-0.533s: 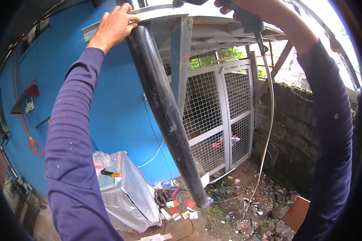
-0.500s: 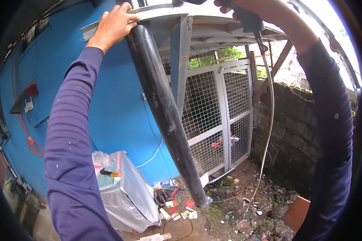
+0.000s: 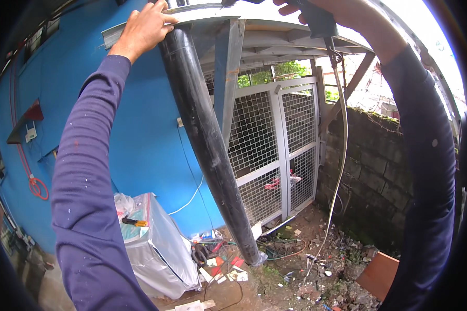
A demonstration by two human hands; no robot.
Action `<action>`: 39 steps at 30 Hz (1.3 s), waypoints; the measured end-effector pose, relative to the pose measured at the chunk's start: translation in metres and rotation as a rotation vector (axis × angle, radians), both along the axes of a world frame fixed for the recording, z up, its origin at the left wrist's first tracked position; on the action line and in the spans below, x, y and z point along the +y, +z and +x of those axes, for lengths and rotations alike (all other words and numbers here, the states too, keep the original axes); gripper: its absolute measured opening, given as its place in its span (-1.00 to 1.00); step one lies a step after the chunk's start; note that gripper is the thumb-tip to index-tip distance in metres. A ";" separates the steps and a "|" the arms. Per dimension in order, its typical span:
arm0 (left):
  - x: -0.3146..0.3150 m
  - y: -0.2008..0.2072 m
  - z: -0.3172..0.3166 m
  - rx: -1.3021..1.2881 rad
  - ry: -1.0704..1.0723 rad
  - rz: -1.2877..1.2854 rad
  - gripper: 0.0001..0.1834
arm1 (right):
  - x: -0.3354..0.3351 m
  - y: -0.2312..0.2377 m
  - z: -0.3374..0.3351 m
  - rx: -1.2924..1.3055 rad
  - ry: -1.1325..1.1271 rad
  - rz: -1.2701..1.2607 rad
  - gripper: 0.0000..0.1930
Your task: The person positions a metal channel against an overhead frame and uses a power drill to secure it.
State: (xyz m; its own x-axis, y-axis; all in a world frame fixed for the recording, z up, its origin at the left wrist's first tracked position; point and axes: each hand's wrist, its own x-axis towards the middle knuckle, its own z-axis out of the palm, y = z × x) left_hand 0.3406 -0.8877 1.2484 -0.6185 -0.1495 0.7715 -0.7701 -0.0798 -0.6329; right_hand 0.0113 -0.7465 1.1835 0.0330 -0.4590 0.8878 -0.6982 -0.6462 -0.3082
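High at the upper left, my left hand is closed over the light metal roof edge, beside the top of a black pipe post. The post runs down to the ground, with clear plastic about its foot. My right hand grips the dark handle of a corded power drill at the upper right. The drill's body is mostly cut off by the frame's top, and its narrow nose points left at the roof edge. A pale cord hangs from the handle down to the ground.
A silver-covered box stands at lower left, with an orange-and-black hand tool on top. Behind are a blue wall and a mesh gate. A block wall stands right; rubble and a brown board lie below.
The view has shifted slightly, so the post, gate and box sit a little farther left. Both hands keep their holds, and the drill's handle has tilted a little.
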 end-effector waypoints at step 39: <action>-0.005 0.002 0.011 -0.034 -0.190 0.031 -0.80 | -0.015 0.001 0.019 -0.029 0.192 0.034 -0.44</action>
State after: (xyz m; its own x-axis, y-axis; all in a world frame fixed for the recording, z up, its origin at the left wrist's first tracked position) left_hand 0.3519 -0.8931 1.2509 -0.6632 -0.0509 0.7467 -0.7479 0.0849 -0.6584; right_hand 0.0307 -0.7614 1.1849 0.0972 -0.4765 0.8738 -0.5536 -0.7555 -0.3504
